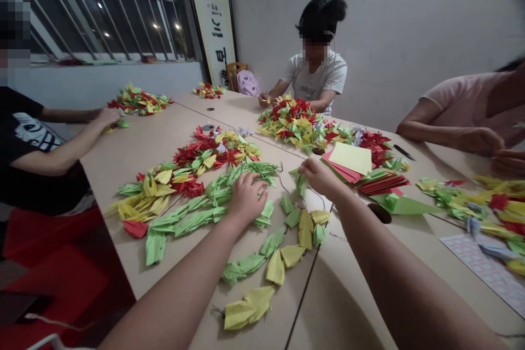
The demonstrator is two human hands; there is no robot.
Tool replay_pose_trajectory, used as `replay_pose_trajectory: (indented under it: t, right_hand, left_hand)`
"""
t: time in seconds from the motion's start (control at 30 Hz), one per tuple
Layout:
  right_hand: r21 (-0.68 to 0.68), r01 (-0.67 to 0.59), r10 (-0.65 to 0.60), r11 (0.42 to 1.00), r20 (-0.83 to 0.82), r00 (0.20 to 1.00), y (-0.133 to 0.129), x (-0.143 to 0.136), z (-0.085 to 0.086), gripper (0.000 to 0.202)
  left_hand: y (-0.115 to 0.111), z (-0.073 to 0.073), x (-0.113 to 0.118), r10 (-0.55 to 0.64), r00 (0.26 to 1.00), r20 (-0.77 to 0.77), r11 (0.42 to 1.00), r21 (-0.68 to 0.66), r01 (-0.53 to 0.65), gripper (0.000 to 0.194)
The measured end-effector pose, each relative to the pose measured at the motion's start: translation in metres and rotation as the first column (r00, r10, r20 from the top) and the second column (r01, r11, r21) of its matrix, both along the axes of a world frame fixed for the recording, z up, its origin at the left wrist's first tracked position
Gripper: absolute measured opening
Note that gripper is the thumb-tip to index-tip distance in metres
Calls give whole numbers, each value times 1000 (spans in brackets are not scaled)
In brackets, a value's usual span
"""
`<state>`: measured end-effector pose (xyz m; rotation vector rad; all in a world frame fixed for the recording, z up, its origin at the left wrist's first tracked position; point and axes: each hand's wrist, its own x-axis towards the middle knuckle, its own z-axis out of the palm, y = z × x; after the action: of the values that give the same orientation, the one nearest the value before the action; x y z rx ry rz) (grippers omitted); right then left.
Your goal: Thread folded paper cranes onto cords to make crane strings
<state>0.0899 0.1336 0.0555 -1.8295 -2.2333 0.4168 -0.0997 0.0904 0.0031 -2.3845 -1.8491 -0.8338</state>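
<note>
My right hand (319, 176) pinches a green folded-paper piece (301, 185), which looks like an origami crane. Beneath it, a string of green and yellow paper cranes (305, 227) curves over the table and ends in a yellow pair (249, 309) near me. My left hand (249, 197) rests on a bundle of green paper cranes (197, 213), its fingers curved and apart. Thin dark thread (281, 172) lies between my two hands. Left of the bundle, yellow cranes (141, 202) lie close together.
Mixed cranes (291, 120) are heaped ahead, others (205, 153) nearer. Stacked paper (350, 158) lies beyond my right hand, near a table hole (379, 213) and a pen (404, 153). Co-workers sit at the left (49, 142), ahead (315, 74) and at the right (463, 109).
</note>
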Motion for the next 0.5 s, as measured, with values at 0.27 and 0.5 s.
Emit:
replay_pose_trajectory:
  t: [0.27,0.5]
  right_hand:
    - [320,63,238,945,-809,537,-24,-10,92,8]
    - [485,109,434,868,-845,312,-76,8,178,13]
  left_hand:
    - [-5,19,-8,-91,982,166,984,167,63,22]
    - [-57,77,-26,-268,906,326,960,174,221,24]
